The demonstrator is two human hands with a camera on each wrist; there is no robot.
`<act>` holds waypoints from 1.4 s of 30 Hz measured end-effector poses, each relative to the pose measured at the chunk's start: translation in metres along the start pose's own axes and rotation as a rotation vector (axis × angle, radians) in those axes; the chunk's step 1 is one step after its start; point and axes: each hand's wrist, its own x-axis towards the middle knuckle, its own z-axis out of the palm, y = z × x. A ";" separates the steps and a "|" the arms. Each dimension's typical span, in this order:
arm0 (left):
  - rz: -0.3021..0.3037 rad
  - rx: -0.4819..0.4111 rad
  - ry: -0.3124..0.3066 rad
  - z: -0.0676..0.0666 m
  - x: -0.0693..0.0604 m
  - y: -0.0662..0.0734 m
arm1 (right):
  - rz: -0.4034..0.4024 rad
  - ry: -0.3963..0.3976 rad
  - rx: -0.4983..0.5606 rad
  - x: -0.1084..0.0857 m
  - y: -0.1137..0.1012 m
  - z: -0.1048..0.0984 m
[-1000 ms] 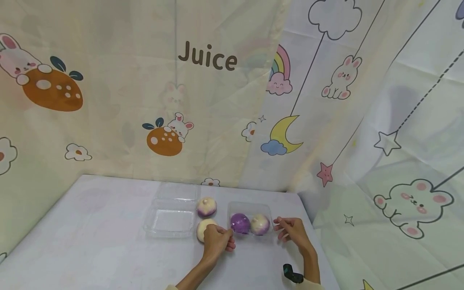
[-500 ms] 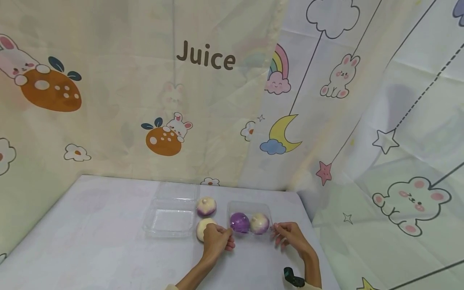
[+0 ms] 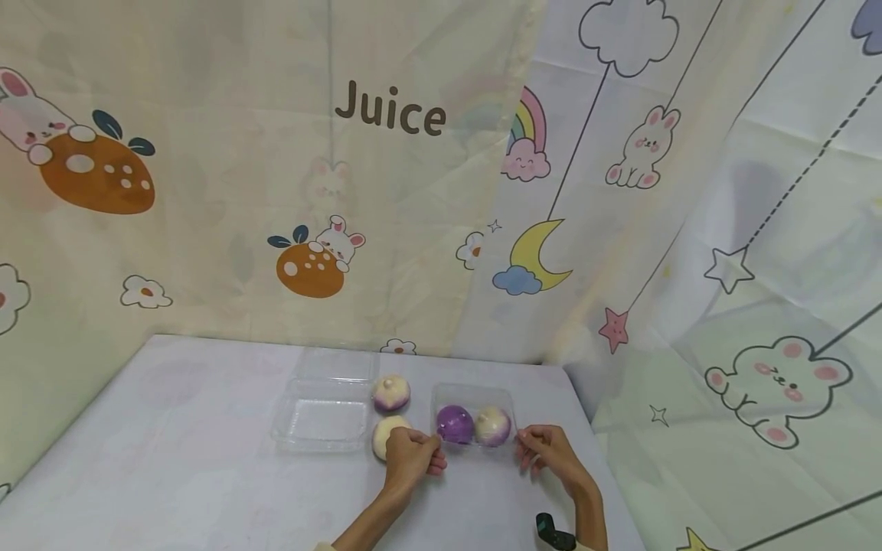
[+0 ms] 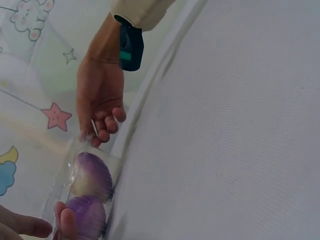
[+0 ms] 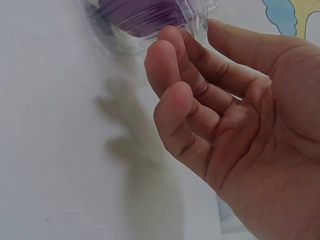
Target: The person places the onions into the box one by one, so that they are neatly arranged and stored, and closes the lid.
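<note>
At the near edge of a clear, rectangular plastic box [image 3: 474, 394], holding one purple and one cream-and-purple round vegetable [image 3: 493, 426], the left hand [image 3: 412, 459] and right hand [image 3: 549, 453] pinch opposite corners. This looks like fastening the lid, calling next for even pressure. Farther off lies an open clear plastic clamshell [image 3: 324, 425].

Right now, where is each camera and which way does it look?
Head: on the person's head, facing forward and down at the table and filled box; left hand and right hand show.
Left wrist: on that wrist, facing across the filled box toward the right hand; part of the left hand shows.
Right wrist: on that wrist, facing the filled box's edge; only the right hand shows.
Head and left wrist share the filled box and both hands.
</note>
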 end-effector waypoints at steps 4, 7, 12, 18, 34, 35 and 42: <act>0.005 -0.004 0.008 0.001 -0.002 0.000 | 0.012 0.025 0.012 0.000 0.003 0.003; 0.021 -0.014 0.022 0.002 -0.002 0.000 | 0.000 0.033 0.014 -0.001 0.004 0.005; 0.036 -0.032 0.034 0.004 -0.002 0.000 | -0.005 0.046 0.020 0.000 0.008 0.006; 0.032 -0.042 0.033 0.004 -0.002 0.000 | -0.009 0.050 0.016 -0.001 0.007 0.007; 0.039 -0.047 0.046 0.005 -0.003 0.002 | -0.009 0.059 0.024 -0.001 0.007 0.007; 0.041 -0.046 0.046 0.005 -0.003 0.002 | -0.008 0.060 0.022 -0.001 0.007 0.007; 0.049 -0.011 0.055 0.005 -0.002 0.001 | 0.004 0.073 0.032 -0.002 0.005 0.008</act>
